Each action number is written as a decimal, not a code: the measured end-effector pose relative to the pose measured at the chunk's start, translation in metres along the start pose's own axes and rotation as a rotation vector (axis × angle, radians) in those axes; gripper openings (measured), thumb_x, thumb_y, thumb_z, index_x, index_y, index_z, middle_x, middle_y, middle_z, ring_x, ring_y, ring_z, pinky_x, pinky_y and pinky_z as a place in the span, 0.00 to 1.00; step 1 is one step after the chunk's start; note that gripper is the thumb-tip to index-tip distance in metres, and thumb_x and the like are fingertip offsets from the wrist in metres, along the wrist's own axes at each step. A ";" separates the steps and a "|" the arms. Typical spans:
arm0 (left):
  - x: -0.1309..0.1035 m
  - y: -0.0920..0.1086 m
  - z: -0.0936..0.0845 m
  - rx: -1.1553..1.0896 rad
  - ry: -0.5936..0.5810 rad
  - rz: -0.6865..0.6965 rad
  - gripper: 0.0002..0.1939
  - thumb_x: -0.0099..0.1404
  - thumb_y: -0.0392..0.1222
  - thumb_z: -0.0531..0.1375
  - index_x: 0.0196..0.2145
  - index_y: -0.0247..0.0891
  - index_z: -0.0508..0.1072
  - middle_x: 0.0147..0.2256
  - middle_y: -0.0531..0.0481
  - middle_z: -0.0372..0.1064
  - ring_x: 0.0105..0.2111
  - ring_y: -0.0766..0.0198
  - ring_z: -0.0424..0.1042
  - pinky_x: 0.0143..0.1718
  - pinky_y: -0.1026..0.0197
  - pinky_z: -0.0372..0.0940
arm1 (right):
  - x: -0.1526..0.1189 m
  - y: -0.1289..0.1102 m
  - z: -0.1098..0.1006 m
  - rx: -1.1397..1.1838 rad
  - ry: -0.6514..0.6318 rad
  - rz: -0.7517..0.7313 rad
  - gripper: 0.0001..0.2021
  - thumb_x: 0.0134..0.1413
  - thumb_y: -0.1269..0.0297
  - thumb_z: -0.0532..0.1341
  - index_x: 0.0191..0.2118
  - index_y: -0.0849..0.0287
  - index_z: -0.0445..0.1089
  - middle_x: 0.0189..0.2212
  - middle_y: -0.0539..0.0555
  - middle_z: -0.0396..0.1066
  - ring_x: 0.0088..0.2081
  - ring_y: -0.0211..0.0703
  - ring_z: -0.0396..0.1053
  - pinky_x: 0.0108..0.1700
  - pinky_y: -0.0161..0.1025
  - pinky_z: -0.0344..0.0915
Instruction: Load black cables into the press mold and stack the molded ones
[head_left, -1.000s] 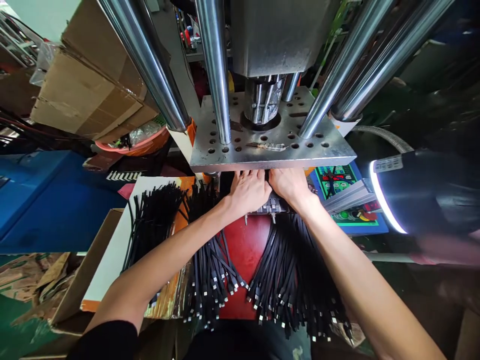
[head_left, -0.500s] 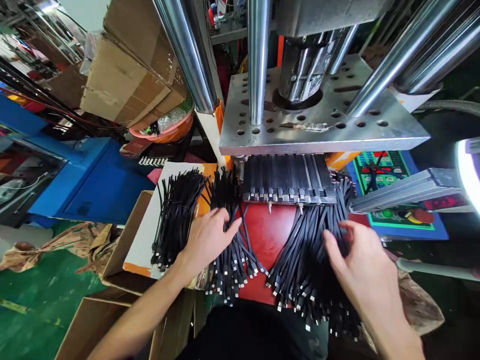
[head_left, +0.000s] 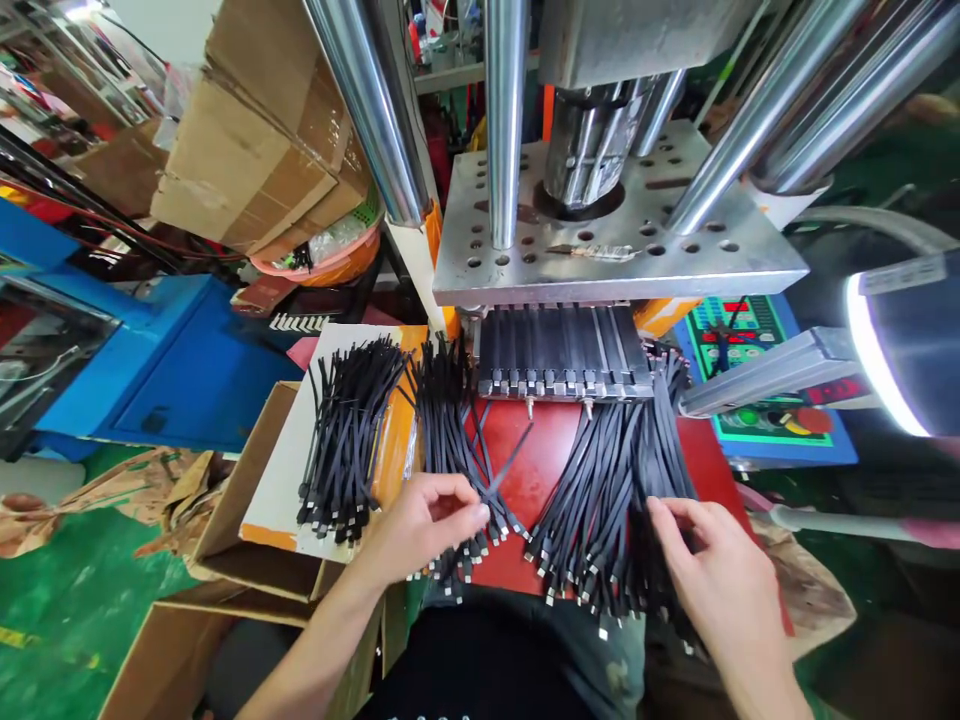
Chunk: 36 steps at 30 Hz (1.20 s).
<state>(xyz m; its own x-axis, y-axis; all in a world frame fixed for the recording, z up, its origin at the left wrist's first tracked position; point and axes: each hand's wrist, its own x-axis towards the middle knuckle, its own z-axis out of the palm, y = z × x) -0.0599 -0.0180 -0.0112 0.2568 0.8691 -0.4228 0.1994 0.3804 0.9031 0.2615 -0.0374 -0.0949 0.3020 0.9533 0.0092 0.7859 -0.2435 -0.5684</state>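
Observation:
My left hand point(head_left: 426, 525) pinches a short black USB cable point(head_left: 512, 462), which slants up to the right from the fingertips over the red tabletop. Beneath and behind this hand lies a pile of black cables point(head_left: 448, 430) with small metal plugs at the near end. My right hand point(head_left: 716, 560) has thumb and forefinger closed at the right side of another cable bundle point(head_left: 592, 500); what lies between these fingertips is too dark to make out. Beyond both hands sits a black slotted fixture point(head_left: 564, 350) with a row of connectors along its front edge.
A thick steel press plate point(head_left: 607, 270) on polished columns hangs over the fixture. To the right stand a control panel point(head_left: 772, 425) and a ring lamp point(head_left: 889, 350). More cables point(head_left: 349, 440) lie on a white board at left, above open cardboard boxes point(head_left: 214, 545).
My left hand has come down toward me and now pinches a cable. My right hand has lowered slightly and its finger and thumb have closed together. The view has shifted a little.

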 end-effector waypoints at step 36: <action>0.041 0.060 0.064 0.193 -0.130 0.560 0.11 0.74 0.44 0.67 0.38 0.37 0.86 0.34 0.45 0.82 0.33 0.60 0.77 0.38 0.61 0.71 | -0.045 -0.080 -0.017 0.749 -0.245 -0.244 0.19 0.72 0.59 0.64 0.26 0.55 0.78 0.26 0.53 0.73 0.28 0.42 0.72 0.30 0.35 0.70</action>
<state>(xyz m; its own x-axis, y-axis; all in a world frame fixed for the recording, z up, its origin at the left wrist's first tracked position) 0.0227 0.0207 0.0205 0.4832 0.8702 0.0962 0.1649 -0.1984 0.9661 0.1942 -0.0642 -0.0355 -0.0250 0.9970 0.0734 0.2197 0.0771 -0.9725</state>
